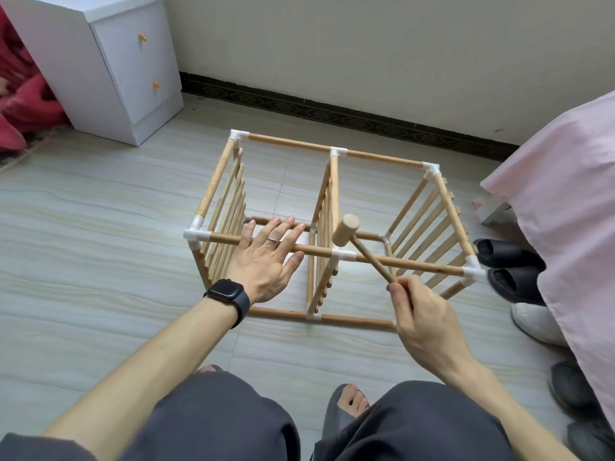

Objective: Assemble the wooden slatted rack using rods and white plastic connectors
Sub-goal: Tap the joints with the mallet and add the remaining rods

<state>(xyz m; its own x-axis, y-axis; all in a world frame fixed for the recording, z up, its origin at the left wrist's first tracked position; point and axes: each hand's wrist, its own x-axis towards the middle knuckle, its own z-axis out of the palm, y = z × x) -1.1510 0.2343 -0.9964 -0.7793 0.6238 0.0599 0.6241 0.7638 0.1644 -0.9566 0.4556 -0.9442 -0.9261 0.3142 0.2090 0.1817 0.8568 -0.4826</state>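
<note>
A flat left hand on the rack, a small mallet pinched in the right.

The box-shaped wooden slatted rack, built of pale round rods and white plastic connectors, stands on the grey tiled floor. The left hand, wearing a black smartwatch, lies palm-down on the rack's near top rod, fingers straight and spread. The right hand, at the rack's near right side, pinches the handle end of a light wooden mallet. The mallet head hangs beside the rack's middle slatted panel, just above the near middle connector. A white two-drawer cabinet stands beyond the rack's far left corner. Pink fabric and black slippers lie off the rack's right end.
</note>
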